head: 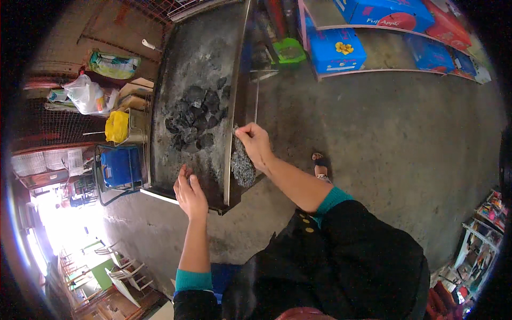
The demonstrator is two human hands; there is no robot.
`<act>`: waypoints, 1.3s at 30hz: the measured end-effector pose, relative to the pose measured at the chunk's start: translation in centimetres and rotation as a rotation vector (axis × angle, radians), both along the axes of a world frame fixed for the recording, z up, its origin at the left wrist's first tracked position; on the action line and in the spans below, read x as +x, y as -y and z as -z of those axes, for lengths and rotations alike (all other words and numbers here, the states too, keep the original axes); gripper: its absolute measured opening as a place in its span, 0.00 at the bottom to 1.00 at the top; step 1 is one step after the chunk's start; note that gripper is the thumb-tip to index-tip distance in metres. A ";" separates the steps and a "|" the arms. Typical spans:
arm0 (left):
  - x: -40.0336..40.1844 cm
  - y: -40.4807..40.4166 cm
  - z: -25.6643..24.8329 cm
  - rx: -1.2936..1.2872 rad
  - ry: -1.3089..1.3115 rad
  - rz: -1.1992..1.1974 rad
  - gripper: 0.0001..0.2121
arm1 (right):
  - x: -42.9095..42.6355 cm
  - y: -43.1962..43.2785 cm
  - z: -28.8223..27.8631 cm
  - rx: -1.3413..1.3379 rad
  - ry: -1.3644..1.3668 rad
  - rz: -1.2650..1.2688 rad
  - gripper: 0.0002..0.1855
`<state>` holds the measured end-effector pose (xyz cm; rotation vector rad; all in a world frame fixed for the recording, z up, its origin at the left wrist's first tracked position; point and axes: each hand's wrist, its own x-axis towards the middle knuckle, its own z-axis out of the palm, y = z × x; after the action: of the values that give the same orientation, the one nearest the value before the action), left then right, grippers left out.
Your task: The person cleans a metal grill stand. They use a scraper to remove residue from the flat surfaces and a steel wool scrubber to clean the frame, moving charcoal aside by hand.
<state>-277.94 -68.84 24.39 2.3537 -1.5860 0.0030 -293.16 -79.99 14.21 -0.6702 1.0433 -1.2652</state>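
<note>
A long metal charcoal grill trough (236, 92) stands before me, with a pile of charcoal (196, 112) and grey ash on its bed. My right hand (255, 145) pinches the top of a grey, speckled, mesh-like piece (243, 166), which hangs along the outer side of the trough's near wall; its exact kind I cannot tell. My left hand (191, 194) is over the trough's left end, fingers apart, holding nothing, close to the charcoal but not on it.
Beyond the trough are a blue plastic container (120, 166), a yellow bag (117, 127) and a white plastic bag (86, 96). Shelves (384, 72) with blue fruit boxes (338, 50) and a green basket (289, 51) stand at upper right. Chairs (124, 280) are at lower left.
</note>
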 end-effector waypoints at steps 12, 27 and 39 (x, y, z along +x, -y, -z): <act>-0.2 0.2 -0.2 0.022 0.015 -0.003 0.17 | -0.5 1.7 0.2 -0.023 -0.162 0.011 0.07; 0.4 0.1 0.1 0.006 0.015 0.019 0.17 | -0.9 2.6 -1.8 -0.115 -0.295 0.021 0.06; -0.2 -0.1 -0.4 -0.002 0.034 -0.001 0.17 | 1.5 -8.3 1.3 -0.085 -0.122 -0.059 0.05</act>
<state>-278.16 -68.72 24.77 2.3650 -1.5999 0.0446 -291.62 -71.69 12.94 -0.8459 1.0660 -1.2353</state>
